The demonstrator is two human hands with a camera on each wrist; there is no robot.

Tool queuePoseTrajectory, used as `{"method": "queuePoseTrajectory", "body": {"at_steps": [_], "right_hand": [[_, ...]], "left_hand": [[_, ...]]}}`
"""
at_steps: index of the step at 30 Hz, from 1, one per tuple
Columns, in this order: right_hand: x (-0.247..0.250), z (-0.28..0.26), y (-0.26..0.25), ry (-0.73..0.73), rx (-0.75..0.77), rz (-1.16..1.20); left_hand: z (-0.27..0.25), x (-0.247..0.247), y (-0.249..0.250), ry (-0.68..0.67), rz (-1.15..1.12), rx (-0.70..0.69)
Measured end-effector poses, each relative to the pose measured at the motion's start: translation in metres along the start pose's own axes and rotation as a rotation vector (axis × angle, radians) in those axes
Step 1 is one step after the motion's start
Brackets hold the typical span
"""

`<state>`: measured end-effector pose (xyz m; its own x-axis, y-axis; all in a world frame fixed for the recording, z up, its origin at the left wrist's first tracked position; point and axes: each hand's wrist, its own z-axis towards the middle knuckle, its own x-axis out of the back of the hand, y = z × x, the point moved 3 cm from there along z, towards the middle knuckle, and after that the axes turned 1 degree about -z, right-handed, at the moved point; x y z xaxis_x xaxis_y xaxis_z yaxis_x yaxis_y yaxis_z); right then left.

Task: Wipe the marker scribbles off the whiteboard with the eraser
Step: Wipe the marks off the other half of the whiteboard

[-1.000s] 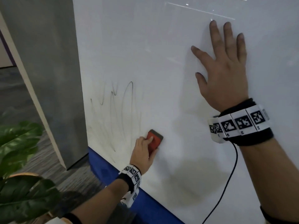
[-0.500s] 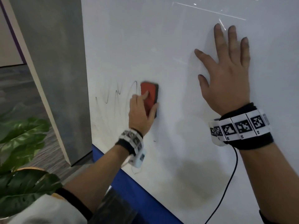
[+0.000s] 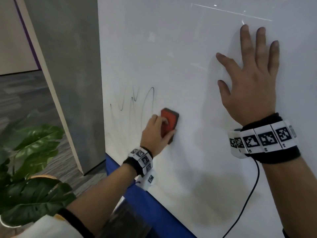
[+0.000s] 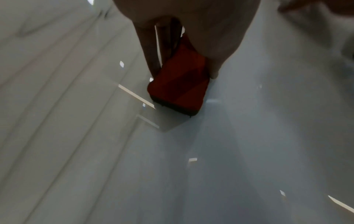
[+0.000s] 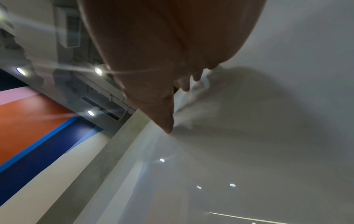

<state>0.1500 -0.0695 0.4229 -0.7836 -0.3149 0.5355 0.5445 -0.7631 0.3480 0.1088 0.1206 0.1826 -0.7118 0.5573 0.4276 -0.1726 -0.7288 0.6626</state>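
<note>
A large whiteboard stands upright ahead of me. Thin black marker scribbles loop across its lower left, with faint smeared streaks below them. My left hand grips a red eraser with a dark felt base and presses it flat on the board, just right of the scribbles. The left wrist view shows the eraser pinched between my fingers and thumb. My right hand lies flat on the board at the upper right, fingers spread; in the right wrist view the right hand touches the whiteboard.
A grey pillar stands left of the board. A leafy potted plant sits at the lower left on grey carpet. A blue strip runs under the board's lower edge. A black cable hangs from my right wristband.
My left hand swept the eraser up from the board's lower part to beside the scribble tops, then back down partway. The right hand stayed pressed on the board.
</note>
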Motion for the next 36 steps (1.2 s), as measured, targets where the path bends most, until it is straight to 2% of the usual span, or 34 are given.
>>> {"method": "queuePoseTrajectory", "body": {"at_steps": [2,4,6,9,12,14,16,19,21,22,23,25,27,28,29,30,34,35,36], "right_hand": [[0.000,0.000,-0.002,0.004,-0.009,0.005],[-0.001,0.000,-0.003,0.004,-0.010,0.004],[-0.001,-0.001,-0.003,0.011,-0.008,0.001],[-0.002,-0.001,-0.002,0.015,-0.010,-0.007],[-0.003,0.000,-0.002,0.023,-0.012,-0.004],[-0.004,0.000,-0.003,0.021,-0.012,-0.010],[-0.004,0.000,-0.003,0.013,-0.015,-0.017],[-0.003,0.000,-0.005,0.016,-0.022,-0.026],[-0.003,-0.001,-0.009,0.024,-0.040,-0.037],[-0.003,0.000,-0.011,0.029,-0.055,-0.042],[-0.002,0.000,-0.014,0.035,-0.077,-0.047],[-0.003,0.002,-0.024,0.042,-0.112,-0.054],[-0.013,0.004,-0.042,-0.012,-0.032,-0.056],[-0.022,0.005,-0.054,-0.067,0.054,-0.055],[-0.031,0.005,-0.065,-0.125,0.136,-0.062],[-0.039,0.004,-0.072,-0.171,0.188,-0.079],[-0.048,0.005,-0.072,-0.235,0.207,-0.162],[-0.048,0.004,-0.072,-0.241,0.207,-0.180],[-0.047,0.003,-0.074,-0.246,0.202,-0.192]], "left_hand": [[0.046,0.030,0.011,0.174,-0.069,0.001],[0.085,0.055,0.016,0.340,-0.190,0.069],[0.097,0.063,0.023,0.397,-0.179,0.070],[0.065,0.041,0.033,0.326,0.023,-0.155],[0.040,0.023,0.019,0.227,0.133,-0.416],[0.049,0.030,0.003,0.202,0.153,-0.460],[0.063,0.043,-0.016,0.230,0.101,-0.307],[0.082,0.059,-0.048,0.353,-0.027,0.067],[0.081,0.059,-0.048,0.394,-0.034,0.195],[0.075,0.054,-0.039,0.388,-0.016,0.171],[0.066,0.048,-0.025,0.356,0.000,0.088],[0.040,0.029,0.000,0.242,0.063,-0.194],[0.024,0.017,0.006,0.154,0.130,-0.455],[0.026,0.020,0.003,0.145,0.147,-0.508],[0.034,0.025,-0.005,0.161,0.155,-0.497],[0.044,0.032,-0.015,0.196,0.143,-0.421],[0.089,0.066,-0.073,0.379,-0.016,0.207],[0.093,0.068,-0.077,0.398,-0.002,0.299],[0.092,0.066,-0.074,0.403,0.031,0.319]]}}
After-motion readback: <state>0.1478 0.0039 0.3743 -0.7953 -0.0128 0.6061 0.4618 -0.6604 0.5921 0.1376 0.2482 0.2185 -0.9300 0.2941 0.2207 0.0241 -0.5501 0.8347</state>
